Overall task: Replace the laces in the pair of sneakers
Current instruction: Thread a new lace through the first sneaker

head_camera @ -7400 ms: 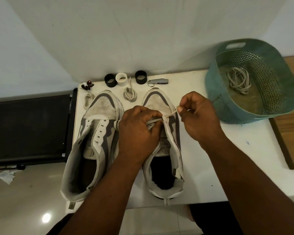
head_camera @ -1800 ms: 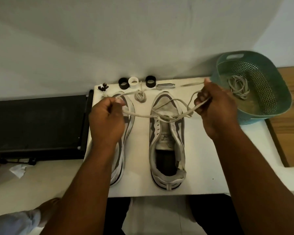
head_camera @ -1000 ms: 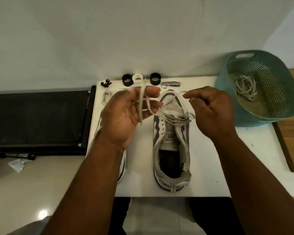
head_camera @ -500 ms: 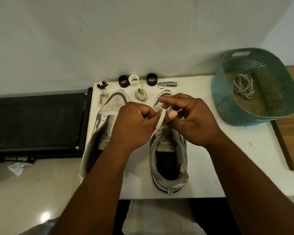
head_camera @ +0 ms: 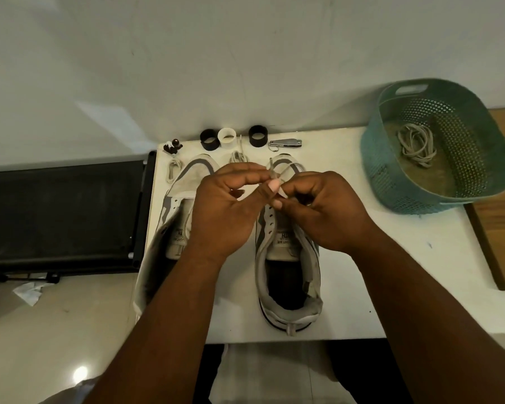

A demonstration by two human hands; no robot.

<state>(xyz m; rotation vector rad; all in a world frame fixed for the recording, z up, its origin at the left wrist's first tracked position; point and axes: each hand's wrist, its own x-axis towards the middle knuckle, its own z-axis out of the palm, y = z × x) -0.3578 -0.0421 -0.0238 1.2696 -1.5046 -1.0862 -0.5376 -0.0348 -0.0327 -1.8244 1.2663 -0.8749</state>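
Centre of frame: our left hand (head_camera: 225,211) and right hand (head_camera: 324,211), spread wide a moment ago, now meet, both pinching the lace (head_camera: 277,173) above the right-hand sneaker (head_camera: 289,275); we judge threading is resuming. The left-hand sneaker (head_camera: 172,225) stays unlaced. White table (head_camera: 391,272), teal basket (head_camera: 391,176) upper right, pale wall.

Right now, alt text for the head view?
Both hands, left and right, pinch a lace over the right sneaker on a white table. The left sneaker lies beside it; a teal basket holds another lace.
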